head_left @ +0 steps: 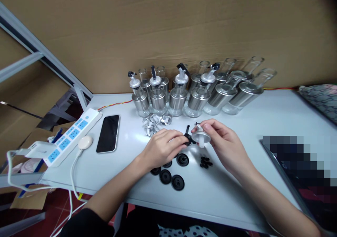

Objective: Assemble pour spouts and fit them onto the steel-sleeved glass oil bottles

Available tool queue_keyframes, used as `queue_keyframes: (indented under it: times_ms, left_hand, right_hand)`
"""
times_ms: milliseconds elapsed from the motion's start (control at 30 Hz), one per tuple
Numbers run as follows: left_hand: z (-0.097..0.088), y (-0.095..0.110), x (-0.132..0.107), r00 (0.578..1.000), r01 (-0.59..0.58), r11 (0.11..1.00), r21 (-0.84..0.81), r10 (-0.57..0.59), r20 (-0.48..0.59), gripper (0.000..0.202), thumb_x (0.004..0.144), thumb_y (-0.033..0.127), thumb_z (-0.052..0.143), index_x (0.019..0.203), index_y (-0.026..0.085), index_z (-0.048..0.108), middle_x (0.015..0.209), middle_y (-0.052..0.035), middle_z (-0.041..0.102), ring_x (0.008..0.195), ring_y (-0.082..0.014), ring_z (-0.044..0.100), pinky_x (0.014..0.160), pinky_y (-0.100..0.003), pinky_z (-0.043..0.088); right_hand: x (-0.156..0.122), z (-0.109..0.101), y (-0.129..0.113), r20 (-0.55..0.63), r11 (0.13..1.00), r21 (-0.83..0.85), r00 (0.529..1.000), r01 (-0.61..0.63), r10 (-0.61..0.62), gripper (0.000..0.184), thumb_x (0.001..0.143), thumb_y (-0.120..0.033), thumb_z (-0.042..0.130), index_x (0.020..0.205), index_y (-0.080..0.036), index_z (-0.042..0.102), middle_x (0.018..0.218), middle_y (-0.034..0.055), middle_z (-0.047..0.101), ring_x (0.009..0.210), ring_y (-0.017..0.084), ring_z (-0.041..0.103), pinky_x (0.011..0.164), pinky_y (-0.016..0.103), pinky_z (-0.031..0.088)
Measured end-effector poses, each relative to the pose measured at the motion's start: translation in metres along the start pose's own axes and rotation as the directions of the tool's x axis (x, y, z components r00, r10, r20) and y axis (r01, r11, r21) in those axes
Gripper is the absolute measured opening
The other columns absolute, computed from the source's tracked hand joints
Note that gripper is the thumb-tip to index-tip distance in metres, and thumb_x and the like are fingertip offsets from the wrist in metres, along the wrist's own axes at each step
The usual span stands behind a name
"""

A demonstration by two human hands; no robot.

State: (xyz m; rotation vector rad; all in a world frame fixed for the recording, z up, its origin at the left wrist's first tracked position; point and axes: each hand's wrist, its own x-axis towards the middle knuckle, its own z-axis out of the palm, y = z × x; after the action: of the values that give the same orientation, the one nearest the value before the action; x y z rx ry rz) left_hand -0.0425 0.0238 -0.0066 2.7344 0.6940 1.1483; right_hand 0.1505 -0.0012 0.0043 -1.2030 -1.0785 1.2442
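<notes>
My right hand pinches a silver pourer cap, flange down, with a whitish stem beneath it. My left hand has its fingers closed at a small black plastic lever piece, just left of the cap; the fingertips partly hide how it is gripped. Black round discs lie on the table below my left hand, some under its shadow. A cluster of small black plugs rests below the cap. Behind my left hand lies a pile of silver pourer caps.
Glass bottles with steel sleeves line the back, several topped with pourers, others with bare necks. A phone and a power strip with cables are on the left. A dark flat object, partly pixelated, lies at right.
</notes>
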Motion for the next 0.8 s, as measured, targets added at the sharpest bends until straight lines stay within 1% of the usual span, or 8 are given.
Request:
queue_keyframes:
  times_ms: [100, 167, 267, 367, 433, 533, 667, 800]
  left_hand:
    - [0.0006, 0.001, 0.0006, 0.999, 0.019, 0.999, -0.046, -0.02, -0.025, 0.009, 0.093, 0.02, 0.051, 0.096, 0.014, 0.057, 0.087, -0.0059, 0.068, 0.078, -0.0152, 0.064, 0.07, -0.027, 0.05]
    - [0.0012, 0.0019, 0.0008, 0.998, 0.039, 0.996, -0.086, -0.043, -0.04, 0.008, 0.093, 0.021, 0.051, 0.095, 0.014, 0.055, 0.087, -0.006, 0.068, 0.079, -0.0156, 0.064, 0.07, -0.027, 0.05]
    - [0.0018, 0.0028, 0.0004, 0.996, 0.057, 0.99, -0.126, -0.066, -0.067, 0.007, 0.093, 0.022, 0.05, 0.096, 0.016, 0.053, 0.086, -0.0055, 0.067, 0.079, -0.0155, 0.064, 0.07, -0.027, 0.05]
    - [0.002, 0.0027, -0.0002, 0.993, 0.066, 0.988, -0.139, -0.079, -0.093, 0.008, 0.093, 0.022, 0.05, 0.097, 0.016, 0.052, 0.087, -0.0062, 0.067, 0.081, -0.0159, 0.064, 0.071, -0.028, 0.05]
    - [0.0019, 0.0024, -0.0006, 0.991, 0.081, 0.986, -0.144, -0.095, -0.098, 0.009, 0.093, 0.023, 0.05, 0.099, 0.016, 0.051, 0.089, -0.0071, 0.067, 0.083, -0.0165, 0.064, 0.072, -0.029, 0.05]
    - [0.002, 0.0022, -0.0005, 0.989, 0.092, 0.986, -0.14, -0.107, -0.105, 0.01, 0.094, 0.023, 0.049, 0.1, 0.016, 0.05, 0.091, -0.0076, 0.067, 0.085, -0.0171, 0.064, 0.074, -0.03, 0.05]
    - [0.0027, 0.0022, 0.0002, 0.985, 0.087, 0.987, -0.138, -0.105, -0.134, 0.01, 0.095, 0.025, 0.047, 0.102, 0.017, 0.048, 0.089, -0.0059, 0.066, 0.085, -0.0171, 0.063, 0.075, -0.031, 0.049]
    - [0.0032, 0.002, 0.0002, 0.981, 0.105, 0.983, -0.153, -0.127, -0.144, 0.011, 0.094, 0.025, 0.047, 0.103, 0.018, 0.048, 0.087, -0.0048, 0.065, 0.084, -0.017, 0.063, 0.075, -0.031, 0.049]
  right_hand:
    - [0.0008, -0.0016, 0.0014, -0.123, 0.997, 0.07, 0.992, 0.036, -0.027, 0.03, 0.077, -0.05, 0.07, 0.08, -0.021, 0.063, 0.072, -0.0007, 0.064, 0.066, 0.011, 0.06, 0.063, 0.021, 0.049]
    - [0.0017, -0.0025, 0.0025, -0.164, 0.995, 0.088, 0.986, 0.039, -0.025, 0.03, 0.075, -0.049, 0.073, 0.079, -0.022, 0.063, 0.071, -0.0009, 0.064, 0.065, 0.012, 0.061, 0.063, 0.023, 0.051]
    - [0.0027, -0.0022, 0.0037, -0.134, 0.995, 0.092, 0.991, 0.03, -0.017, 0.03, 0.071, -0.047, 0.076, 0.078, -0.021, 0.064, 0.072, 0.0002, 0.066, 0.067, 0.013, 0.063, 0.065, 0.025, 0.053]
    - [0.0025, -0.0006, 0.0031, -0.08, 0.994, 0.107, 0.997, 0.024, -0.016, 0.029, 0.072, -0.045, 0.077, 0.078, -0.02, 0.064, 0.07, -0.0002, 0.068, 0.065, 0.013, 0.064, 0.067, 0.024, 0.054]
    - [0.002, 0.0001, 0.0018, -0.065, 0.994, 0.105, 0.998, 0.029, -0.023, 0.029, 0.072, -0.045, 0.077, 0.077, -0.02, 0.063, 0.068, -0.0002, 0.068, 0.064, 0.013, 0.065, 0.066, 0.025, 0.054]
    - [0.0014, -0.0001, -0.0003, -0.056, 0.995, 0.087, 0.998, 0.047, -0.042, 0.03, 0.072, -0.046, 0.077, 0.076, -0.02, 0.063, 0.065, -0.0004, 0.067, 0.062, 0.014, 0.065, 0.064, 0.025, 0.054]
    - [0.0013, -0.0016, -0.0018, -0.053, 0.993, 0.076, 0.995, 0.087, -0.084, 0.027, 0.073, -0.043, 0.076, 0.075, -0.02, 0.062, 0.066, -0.001, 0.066, 0.06, 0.013, 0.064, 0.062, 0.026, 0.053]
    - [0.0011, -0.0022, -0.0032, -0.044, 0.991, 0.047, 0.991, 0.125, -0.123, 0.024, 0.076, -0.041, 0.074, 0.075, -0.02, 0.062, 0.066, -0.0014, 0.065, 0.056, 0.013, 0.061, 0.06, 0.026, 0.051]
